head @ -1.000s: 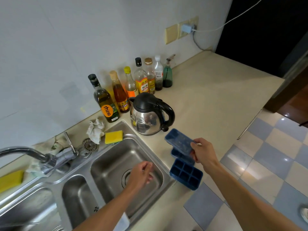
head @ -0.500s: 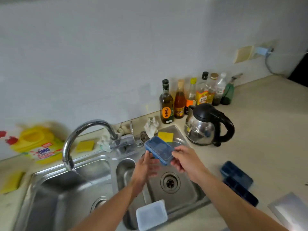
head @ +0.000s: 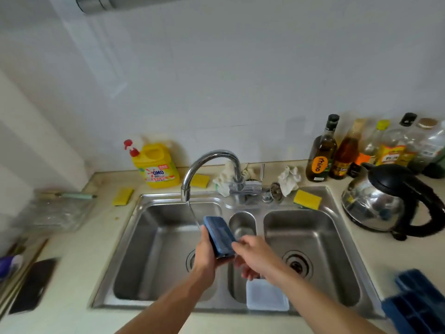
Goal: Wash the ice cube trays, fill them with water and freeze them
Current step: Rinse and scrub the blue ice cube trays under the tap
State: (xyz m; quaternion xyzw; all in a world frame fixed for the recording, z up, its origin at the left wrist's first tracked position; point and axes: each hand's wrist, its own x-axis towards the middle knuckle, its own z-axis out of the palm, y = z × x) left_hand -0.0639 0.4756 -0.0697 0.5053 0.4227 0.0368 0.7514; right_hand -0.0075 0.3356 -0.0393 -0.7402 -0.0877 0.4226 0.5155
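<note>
A blue ice cube tray (head: 220, 235) is held over the steel double sink (head: 149, 239), bottom side up and tilted. My left hand (head: 207, 253) grips its left edge from below. My right hand (head: 255, 256) pinches the tray's near right end. A thin stream of water runs from the chrome tap (head: 209, 165) down just left of the tray. More blue ice cube trays (head: 416, 302) lie on the counter at the far right. A white translucent lid (head: 266, 296) rests on the sink's front rim.
A yellow detergent jug (head: 157, 166) and yellow sponges (head: 307, 200) stand behind the sink. A steel kettle (head: 390, 201) and several bottles (head: 321, 150) crowd the right counter. A glass dish (head: 60, 210) and a dark phone (head: 33, 284) lie at the left.
The tray has moved left from above the right basin to the tap's stream over the left basin, with both hands on it. The view has swung left.
</note>
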